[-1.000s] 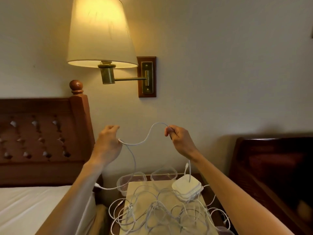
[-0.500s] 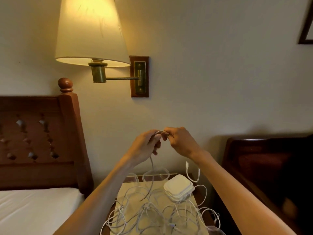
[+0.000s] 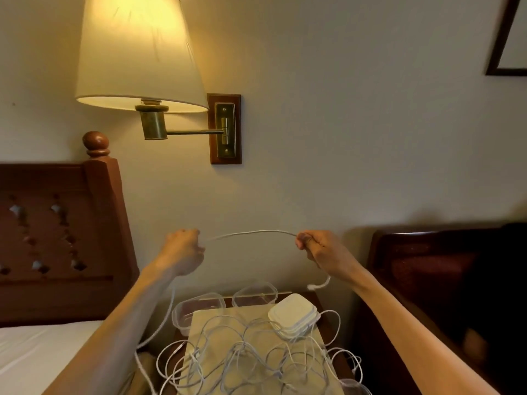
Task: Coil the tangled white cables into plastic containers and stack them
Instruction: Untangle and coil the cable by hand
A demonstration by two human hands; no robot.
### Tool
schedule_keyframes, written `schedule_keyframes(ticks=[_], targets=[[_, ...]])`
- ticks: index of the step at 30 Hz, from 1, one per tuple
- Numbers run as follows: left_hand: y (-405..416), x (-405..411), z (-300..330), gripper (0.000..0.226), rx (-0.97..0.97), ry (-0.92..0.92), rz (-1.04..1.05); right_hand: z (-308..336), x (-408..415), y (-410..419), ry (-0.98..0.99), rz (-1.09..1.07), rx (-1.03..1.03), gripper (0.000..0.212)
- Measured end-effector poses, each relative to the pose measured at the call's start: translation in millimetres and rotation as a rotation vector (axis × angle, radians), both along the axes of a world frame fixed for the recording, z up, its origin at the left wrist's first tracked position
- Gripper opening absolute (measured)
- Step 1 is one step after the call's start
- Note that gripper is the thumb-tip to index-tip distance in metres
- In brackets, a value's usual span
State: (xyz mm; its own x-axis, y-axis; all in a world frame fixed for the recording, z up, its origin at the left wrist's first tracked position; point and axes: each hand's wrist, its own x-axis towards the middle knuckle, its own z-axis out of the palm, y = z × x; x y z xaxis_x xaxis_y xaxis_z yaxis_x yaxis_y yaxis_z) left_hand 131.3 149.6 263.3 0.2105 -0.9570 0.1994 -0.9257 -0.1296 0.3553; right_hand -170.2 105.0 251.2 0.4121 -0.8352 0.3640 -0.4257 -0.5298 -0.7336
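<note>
Cables (image 3: 242, 354) make up the largest item in view: a loose white tangle spread across the tan board (image 3: 216, 317) on the wooden nightstand (image 3: 316, 297), with loops spilling past the board's left and right edges. We judge the task to be at an early stage. No coil is visible in any container, and the bulk of the tangle is not yet sorted.

One strand (image 3: 251, 232) is raised above the nightstand and held between both hands in a shallow arc in front of the wall. Our left hand (image 3: 182, 252) pinches one end of the raised span with curled fingers; from there the strand drops down toward the tangle. Our right hand (image 3: 319, 249) grips the other end with curled fingers, and a short tail with a connector (image 3: 312, 287) hangs just below it. We read this as separating a single cable ahead of coiling.

Containers, in order of visible size:
1. A clear tub (image 3: 196, 307) at the board's far left corner. It appears empty, though the board hides part of it.
2. A second clear tub (image 3: 253, 293) just beside it, nearer the wall; nothing shows inside.
3. A stack of white lids (image 3: 293, 315) resting on the board's far right corner, touching the tangle.

Remaining: coil each cable, fill, close and stack.
</note>
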Motion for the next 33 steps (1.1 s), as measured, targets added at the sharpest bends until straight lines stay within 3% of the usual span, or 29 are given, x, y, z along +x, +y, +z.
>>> schedule_keyframes(ticks=[2, 5, 7, 14, 17, 20, 26, 30, 33], targets=[[7.4, -29.3, -2.8, 0.054, -0.153, 0.062, -0.194, 13.8, 11.7, 3.1, 0.066, 0.014, -0.088, 0.040], [18.3, -82.0, -5.5, 0.034, -0.426, 0.165, -0.527, 31.2, 28.7, 12.4, 0.074, 0.100, -0.088, 0.040], [15.4, -93.3, -8.0, 0.018, -0.546, 0.213, -0.573, 37.1, 32.8, 17.5, 0.032, 0.161, -0.004, 0.039], [11.5, -76.5, 7.3, 0.018, -0.722, 0.123, -0.498, 36.1, 22.5, 38.8, -0.333, 0.378, 0.554, 0.039], [11.9, -65.2, 10.1, 0.027, -0.733, 0.116, -0.470, 35.5, 19.8, 44.3, -0.437, 0.413, 0.678, 0.040], [15.5, -65.5, 9.9, 0.020, -0.739, 0.150, -0.478, 39.5, 22.5, 47.3, -0.564, 0.438, 0.763, 0.042], [27.0, -61.6, -44.7, 0.022, -0.494, 0.508, -0.608, 53.5, 9.6, 40.1, -0.866, 0.464, 0.858, 0.039], [44.5, -60.1, -92.8, 0.023, -0.359, 0.725, -0.443, 61.6, -8.2, 29.1, -0.988, 0.437, 0.840, 0.037], [53.1, -60.8, -105.1, 0.027, -0.361, 0.622, -0.294, 58.6, -12.6, 25.9, -0.949, 0.399, 0.800, 0.032]])
